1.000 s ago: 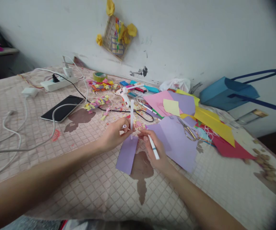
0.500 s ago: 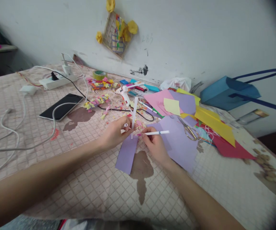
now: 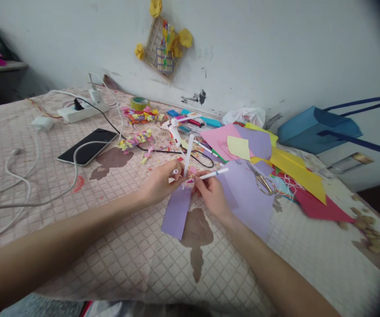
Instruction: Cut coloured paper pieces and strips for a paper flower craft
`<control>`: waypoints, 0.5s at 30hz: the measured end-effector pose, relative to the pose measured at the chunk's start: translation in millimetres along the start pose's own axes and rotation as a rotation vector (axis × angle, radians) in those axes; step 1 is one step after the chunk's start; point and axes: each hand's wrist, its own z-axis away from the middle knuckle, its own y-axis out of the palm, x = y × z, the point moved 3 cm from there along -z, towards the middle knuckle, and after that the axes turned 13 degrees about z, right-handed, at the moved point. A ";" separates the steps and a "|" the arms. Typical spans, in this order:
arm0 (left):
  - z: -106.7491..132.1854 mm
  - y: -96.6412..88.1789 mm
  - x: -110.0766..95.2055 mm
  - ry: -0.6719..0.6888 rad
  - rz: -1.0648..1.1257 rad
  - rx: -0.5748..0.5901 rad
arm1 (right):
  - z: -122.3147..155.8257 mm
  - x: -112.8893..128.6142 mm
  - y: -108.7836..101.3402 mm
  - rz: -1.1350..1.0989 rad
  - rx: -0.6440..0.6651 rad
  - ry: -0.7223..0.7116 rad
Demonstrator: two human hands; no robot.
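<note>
My left hand [image 3: 163, 178] is closed in a pinch on a long, narrow whitish strip [image 3: 189, 154], whose lower end overlaps a purple paper strip [image 3: 176, 215]. A small round white tube end [image 3: 175, 172] also pokes out between its fingers; what it belongs to is hidden. My right hand [image 3: 213, 193] grips a white felt-tip pen [image 3: 214, 174] with a blue band near its back end. The pen's magenta tip points left, close to the whitish strip and the top of the purple paper; whether it touches is too small to tell.
Right of my hands lie a large purple sheet [image 3: 249, 198], scissors [image 3: 264, 182] and yellow paper [image 3: 298, 174]. Behind them are a white glue gun [image 3: 174, 131] with a black cord and paper scraps. A tablet [image 3: 87, 147], cables and a power strip [image 3: 84, 112] lie left.
My right hand has shifted slightly up and left, and the pen's back end has tilted higher. My left hand keeps its hold on the whitish strip. The whole view has shifted slightly.
</note>
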 end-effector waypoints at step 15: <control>0.0 1.1 0.8 0.009 -0.070 0.008 | 3.3 -1.7 0.5 0.193 -0.074 -0.063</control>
